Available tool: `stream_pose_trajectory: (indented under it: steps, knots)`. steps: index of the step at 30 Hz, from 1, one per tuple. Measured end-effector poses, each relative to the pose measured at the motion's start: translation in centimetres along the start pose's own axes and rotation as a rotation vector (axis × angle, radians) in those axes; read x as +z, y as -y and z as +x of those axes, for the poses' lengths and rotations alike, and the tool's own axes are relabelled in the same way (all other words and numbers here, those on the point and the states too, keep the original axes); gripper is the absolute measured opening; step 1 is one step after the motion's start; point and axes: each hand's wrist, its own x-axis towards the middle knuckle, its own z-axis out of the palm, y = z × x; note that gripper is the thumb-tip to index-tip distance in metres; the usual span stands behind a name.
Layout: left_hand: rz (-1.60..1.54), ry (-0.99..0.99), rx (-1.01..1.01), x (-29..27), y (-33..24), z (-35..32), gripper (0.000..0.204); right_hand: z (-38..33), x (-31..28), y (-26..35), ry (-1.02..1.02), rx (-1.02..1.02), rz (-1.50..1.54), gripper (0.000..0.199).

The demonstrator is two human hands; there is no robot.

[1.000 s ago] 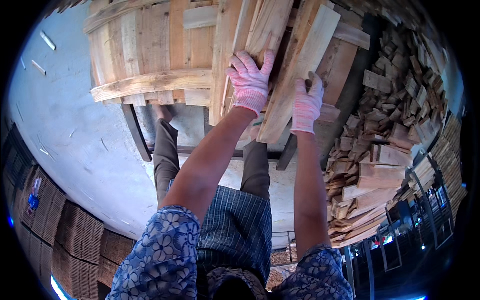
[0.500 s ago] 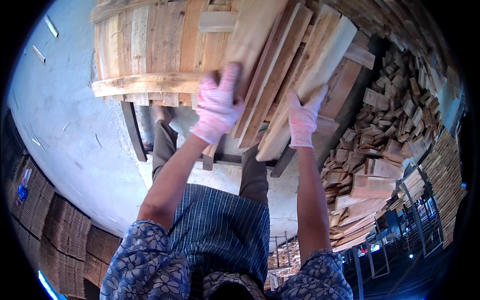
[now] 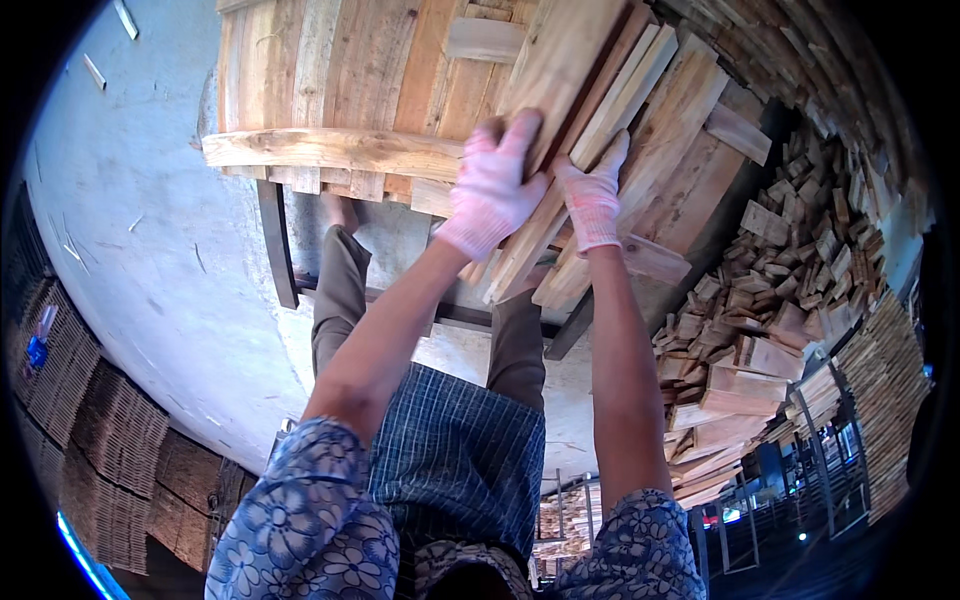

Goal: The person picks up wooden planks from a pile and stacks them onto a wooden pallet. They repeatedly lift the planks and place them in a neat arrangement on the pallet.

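One wide board (image 3: 572, 60), top cut off in the head view, lies right of the curved batten (image 3: 340, 150) under the spread left hand (image 3: 497, 190); farther right, the right hand (image 3: 592, 195) straddles a narrower board (image 3: 622, 100), any grip impossible to tell.

The right hand (image 3: 592, 195) has shifted inward; now on another plank (image 3: 627, 95).

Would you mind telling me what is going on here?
A person wearing pale pink-and-white gloves is handling loose boards. The left hand is on a wide board, and the right hand is at the narrower boards beside it. These lie at a slant over a layer of side-by-side planks, above a dark-legged stand. On the person's right is a heap of short wood pieces.
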Motion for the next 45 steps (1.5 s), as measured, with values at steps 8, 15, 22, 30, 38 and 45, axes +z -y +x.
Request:
stream_pose_trajectory:
  steps: [8,15,22,30,38,45]
  knots:
    - [0.627,-0.242,0.109,10.5,2.4,2.3,0.066,-7.8,-8.1,1.3,0.103,0.113,0.038,0.099]
    - [0.004,-0.117,0.016,-1.6,0.2,-1.5,0.075,-12.3,-6.0,1.3,0.115,-0.147,0.107,0.103]
    - [0.243,-0.288,0.003,-19.4,13.1,-6.6,0.079,-10.4,10.9,15.1,0.163,-0.26,-0.046,0.101]
    - [0.535,-0.342,-0.13,-33.0,26.6,6.8,0.073,-7.2,26.3,21.7,0.105,-0.035,-0.64,0.115]
    - [0.004,-0.279,-0.209,-35.3,30.9,10.1,0.064,-7.4,29.9,23.2,0.067,-0.117,-0.502,0.113]
    - [-0.072,-0.237,-0.284,-32.6,31.7,11.9,0.066,-9.5,40.3,31.5,0.153,-0.021,-0.279,0.118]
